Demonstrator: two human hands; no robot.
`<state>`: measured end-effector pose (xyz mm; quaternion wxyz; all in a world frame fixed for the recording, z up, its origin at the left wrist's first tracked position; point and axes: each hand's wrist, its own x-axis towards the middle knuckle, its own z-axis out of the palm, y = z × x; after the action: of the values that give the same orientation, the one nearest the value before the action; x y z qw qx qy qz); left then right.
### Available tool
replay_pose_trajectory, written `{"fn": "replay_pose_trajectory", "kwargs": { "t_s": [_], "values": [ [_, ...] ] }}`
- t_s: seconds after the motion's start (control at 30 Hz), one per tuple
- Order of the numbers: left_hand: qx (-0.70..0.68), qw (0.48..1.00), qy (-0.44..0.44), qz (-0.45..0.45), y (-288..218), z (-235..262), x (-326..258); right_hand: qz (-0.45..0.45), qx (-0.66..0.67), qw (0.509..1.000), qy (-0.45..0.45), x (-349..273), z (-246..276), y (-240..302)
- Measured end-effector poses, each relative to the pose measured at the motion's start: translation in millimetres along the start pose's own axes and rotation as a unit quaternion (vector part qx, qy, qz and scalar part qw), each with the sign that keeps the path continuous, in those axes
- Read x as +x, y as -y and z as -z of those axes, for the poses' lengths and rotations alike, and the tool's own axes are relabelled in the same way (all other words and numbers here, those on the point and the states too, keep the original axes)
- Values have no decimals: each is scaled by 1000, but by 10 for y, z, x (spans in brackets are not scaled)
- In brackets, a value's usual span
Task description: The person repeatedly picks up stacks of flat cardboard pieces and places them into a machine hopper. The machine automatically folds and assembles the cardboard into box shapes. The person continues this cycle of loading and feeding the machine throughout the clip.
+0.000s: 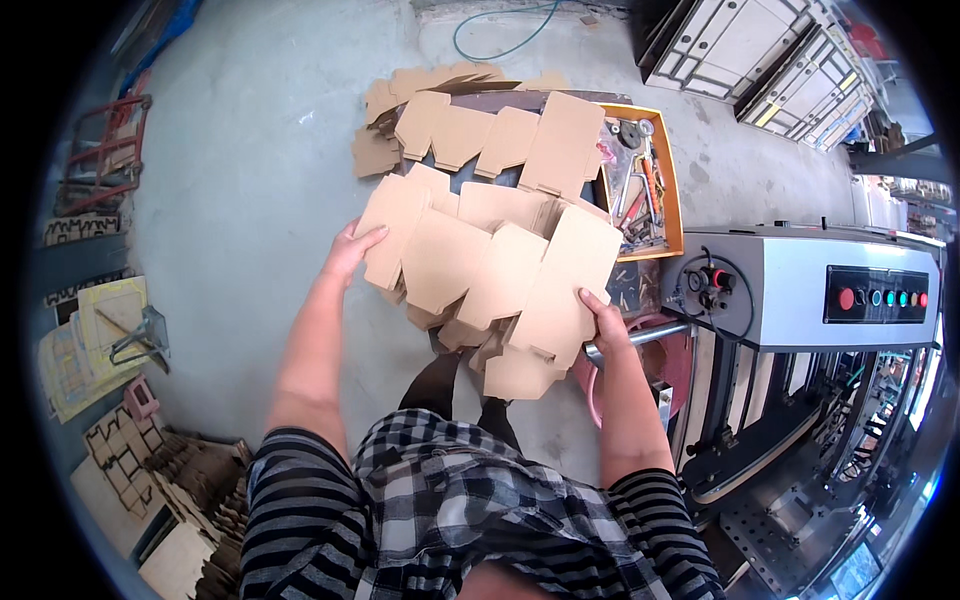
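Between my two hands is a stack of flat die-cut cardboard box blanks (pixel 450 255), tilted, its layers slightly fanned out. My left hand (pixel 352 250) grips the stack's left edge, thumb on top and fingers underneath. At the lower right side my right hand (pixel 603 322) holds it the same way, the fingers hidden below the cardboard. Just beyond, another cardboard blank (pixel 565 145) of the same shape lies on top of a dark surface. More brown cardboard pieces (pixel 378 150) are piled at its far left side.
A yellow-orange tray (pixel 672 200) of hand tools stands right of the cardboard. On the right is a grey machine (pixel 790 285) with coloured buttons, a pink tub (pixel 672 375) beside it. Die boards (pixel 735 45) lean at the far right. Cut cardboard (pixel 200 470) stands at lower left.
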<state>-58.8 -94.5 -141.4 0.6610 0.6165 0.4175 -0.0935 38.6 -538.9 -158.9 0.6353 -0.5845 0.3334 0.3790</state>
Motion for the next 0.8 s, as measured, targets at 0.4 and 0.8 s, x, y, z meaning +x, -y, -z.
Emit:
{"fn": "replay_pose_trajectory", "kwargs": {
  "t_s": [0.4,0.8],
  "values": [
    [-59,997,23,-46,186,-54,-48,69,-3,998,12,-320,-6,77],
    [-45,989,28,-141,280,26,-300,152,134,976,83,-614,82,-134]
  ]
}}
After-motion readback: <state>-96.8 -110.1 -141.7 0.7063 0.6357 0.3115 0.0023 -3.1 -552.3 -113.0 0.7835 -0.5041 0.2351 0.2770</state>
